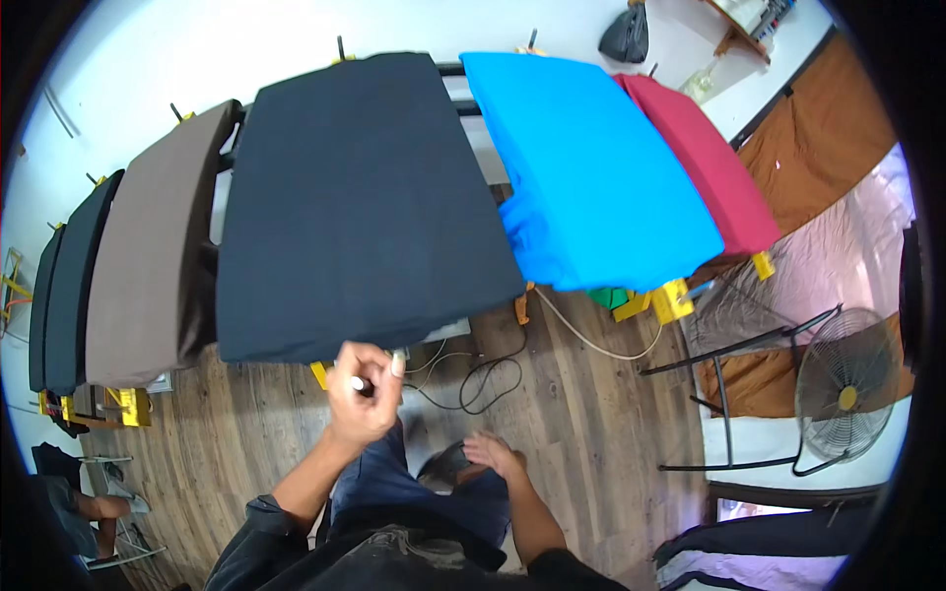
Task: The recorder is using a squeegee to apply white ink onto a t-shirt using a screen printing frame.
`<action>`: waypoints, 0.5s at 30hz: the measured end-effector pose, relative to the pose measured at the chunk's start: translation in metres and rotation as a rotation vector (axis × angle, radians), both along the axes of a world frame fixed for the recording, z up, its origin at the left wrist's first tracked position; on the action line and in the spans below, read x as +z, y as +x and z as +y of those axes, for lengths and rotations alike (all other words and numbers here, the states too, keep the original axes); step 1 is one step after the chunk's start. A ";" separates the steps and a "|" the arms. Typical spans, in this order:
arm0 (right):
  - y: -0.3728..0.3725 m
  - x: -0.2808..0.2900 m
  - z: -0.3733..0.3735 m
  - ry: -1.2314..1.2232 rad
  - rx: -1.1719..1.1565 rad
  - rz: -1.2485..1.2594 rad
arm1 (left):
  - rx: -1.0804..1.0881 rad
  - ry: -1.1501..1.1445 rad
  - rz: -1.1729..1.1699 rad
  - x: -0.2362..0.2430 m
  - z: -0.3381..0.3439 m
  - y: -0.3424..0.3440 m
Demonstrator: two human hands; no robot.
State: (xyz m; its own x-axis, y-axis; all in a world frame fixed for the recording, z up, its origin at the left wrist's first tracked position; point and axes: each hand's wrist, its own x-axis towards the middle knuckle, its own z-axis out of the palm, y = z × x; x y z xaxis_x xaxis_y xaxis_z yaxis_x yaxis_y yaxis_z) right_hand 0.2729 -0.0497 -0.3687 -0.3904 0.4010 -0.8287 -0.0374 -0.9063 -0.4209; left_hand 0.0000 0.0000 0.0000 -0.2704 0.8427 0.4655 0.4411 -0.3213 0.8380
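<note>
My left hand (363, 394) is closed just off the near edge of a black fabric-covered board (365, 197). In its fist is a small stick-like thing (359, 385), dark with a pale end; its exact kind does not show. My right hand (493, 453) hangs low by my right thigh, fingers stretched out and holding nothing. To the right of the black board, bright blue cloth (601, 177) covers another board and bunches along its left side. Brown cloth (153, 246) is stretched over the board on the left.
Farther right is a red cloth-covered board (700, 163); black-covered boards (79, 286) stand far left. Yellow brackets (672, 300) show beneath. Dark cables (488, 386) lie on the wooden floor (591, 424). A fan (847, 384) stands right. Another person (94, 507) is at lower left.
</note>
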 end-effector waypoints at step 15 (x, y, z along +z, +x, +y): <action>-0.173 -0.265 0.187 0.183 -0.212 0.562 | 0.400 0.635 0.533 -0.057 0.019 -0.001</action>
